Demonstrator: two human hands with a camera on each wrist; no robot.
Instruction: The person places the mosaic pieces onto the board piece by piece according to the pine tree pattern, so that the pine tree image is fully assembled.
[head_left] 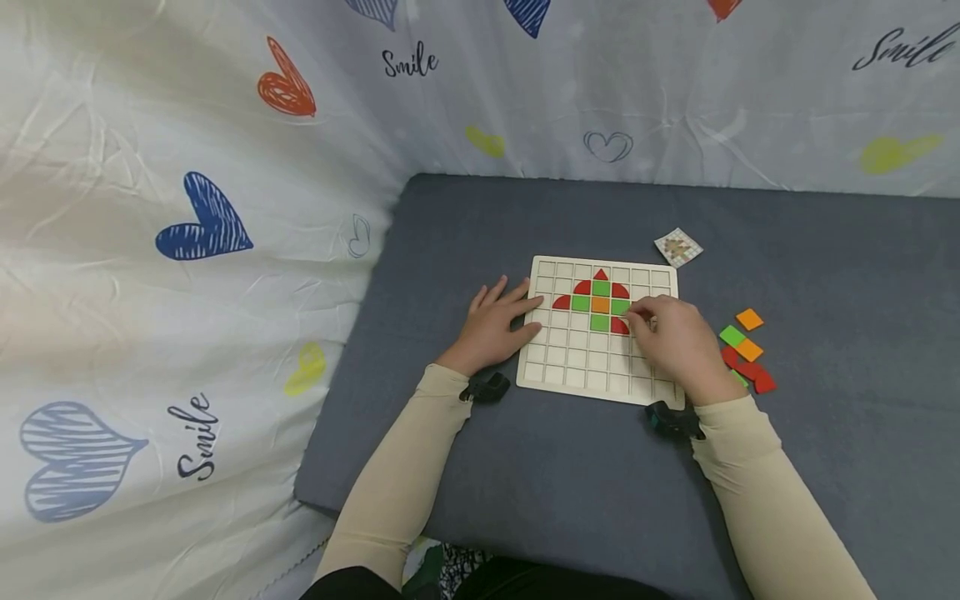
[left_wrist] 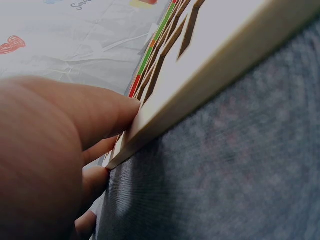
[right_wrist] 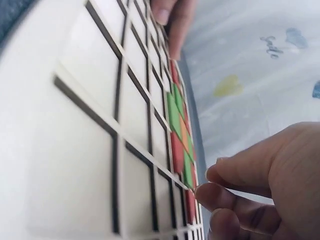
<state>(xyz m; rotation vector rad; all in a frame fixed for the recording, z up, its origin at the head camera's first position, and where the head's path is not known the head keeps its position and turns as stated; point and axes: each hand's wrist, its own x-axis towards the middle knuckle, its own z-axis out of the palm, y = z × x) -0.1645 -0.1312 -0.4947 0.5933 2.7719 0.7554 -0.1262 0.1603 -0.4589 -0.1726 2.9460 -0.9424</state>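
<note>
Grid board [head_left: 557, 357] w/ inset tiles [head_left: 601, 305] — on grey table [head_left: 465, 225]. L hand [head_left: 491, 333]: fingers spread, touching board's left edge. R hand [head_left: 681, 346]: fingers bent, over board's right half — can't tell if pinching. Loose pcs [head_left: 749, 350]: right of board.

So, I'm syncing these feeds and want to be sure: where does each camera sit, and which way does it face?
Head: on the person's head, facing forward and down at the grid board; both sleeves, left hand and right hand show.
Left wrist: on that wrist, looking past the left fingers at the board's edge.
Right wrist: on that wrist, looking across the board; right fingers show, some left fingers at the top.
Shared: head and right wrist both show coloured tiles and both hands' fingers.
</note>
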